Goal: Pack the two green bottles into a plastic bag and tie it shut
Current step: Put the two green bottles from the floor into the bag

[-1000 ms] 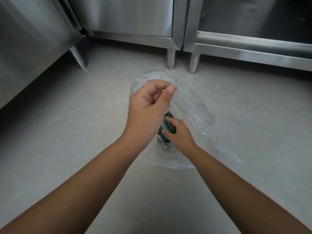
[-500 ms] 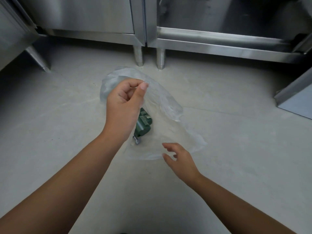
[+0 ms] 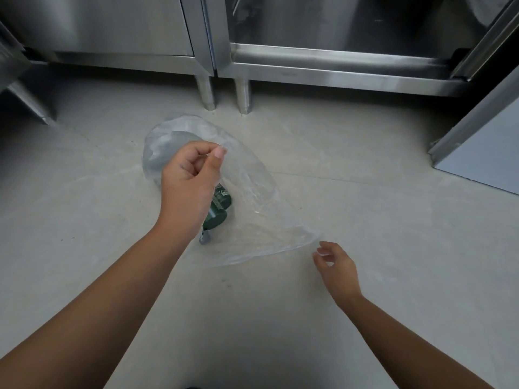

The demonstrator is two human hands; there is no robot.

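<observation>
Head view: left hand (image 3: 188,189) pinches plastic bag (image 3: 252,192), hiding green bottle (image 3: 217,207); right hand (image 3: 335,266) loose, empty.

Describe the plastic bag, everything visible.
The plastic bag is clear, thin and crinkled, lying spread on the grey floor before the steel cabinets. The left hand pinches its film near the top, lifting that part. Green bottles lie inside, partly hidden by the hand; how many cannot be told. The bag is untied. Its lower right corner lies flat beside the open right hand, which does not touch it.
</observation>
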